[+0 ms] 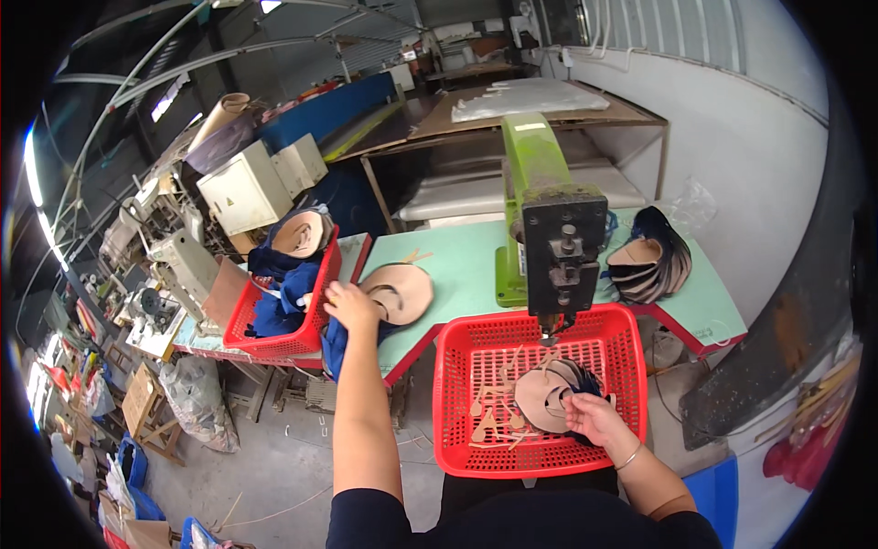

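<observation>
My right hand (596, 421) is closed on the edge of a small stack of curved beige pieces (541, 395) with dark undersides, which look like shoe uppers. The stack lies in a red slotted plastic basket (450, 450) in front of me, among narrow beige offcuts (488, 423). Stretched out to the left, my left hand (353, 307) has its fingers apart beside another beige stack (409, 291) on the green tabletop. Blue fabric (337, 348) shows below that hand; whether the fingertips touch anything is hard to tell.
A green press machine (535, 169) with a black head (564, 252) stands over the basket's far edge. More dark-edged pieces (647, 258) lie right on the green table (466, 252). A second red basket (274, 344) holds blue fabric pieces. A dark post (745, 384) rises at right.
</observation>
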The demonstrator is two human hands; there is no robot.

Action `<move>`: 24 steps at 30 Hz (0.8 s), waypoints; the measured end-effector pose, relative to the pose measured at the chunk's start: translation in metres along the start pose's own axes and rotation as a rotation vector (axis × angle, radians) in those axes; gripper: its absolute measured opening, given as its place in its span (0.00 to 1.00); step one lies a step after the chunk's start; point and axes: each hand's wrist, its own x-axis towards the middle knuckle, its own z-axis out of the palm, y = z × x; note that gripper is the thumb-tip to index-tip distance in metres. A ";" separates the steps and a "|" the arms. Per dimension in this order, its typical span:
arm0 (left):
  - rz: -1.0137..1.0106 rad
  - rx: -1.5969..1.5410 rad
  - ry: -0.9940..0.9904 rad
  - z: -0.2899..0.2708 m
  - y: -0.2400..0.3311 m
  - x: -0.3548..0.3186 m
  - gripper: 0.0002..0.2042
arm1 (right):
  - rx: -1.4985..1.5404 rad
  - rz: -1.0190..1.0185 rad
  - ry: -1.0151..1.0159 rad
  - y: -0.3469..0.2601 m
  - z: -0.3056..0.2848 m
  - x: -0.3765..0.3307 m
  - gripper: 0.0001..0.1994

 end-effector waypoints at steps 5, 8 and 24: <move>0.259 -0.158 0.450 -0.008 0.015 -0.029 0.17 | -0.313 -0.442 0.262 0.003 -0.020 0.008 0.05; 0.661 -0.678 0.131 0.003 0.046 -0.101 0.14 | -0.865 -0.789 0.459 0.011 -0.032 0.020 0.13; 0.521 -1.189 -0.557 0.045 0.168 -0.341 0.11 | -1.408 -0.990 0.546 0.022 -0.025 0.015 0.20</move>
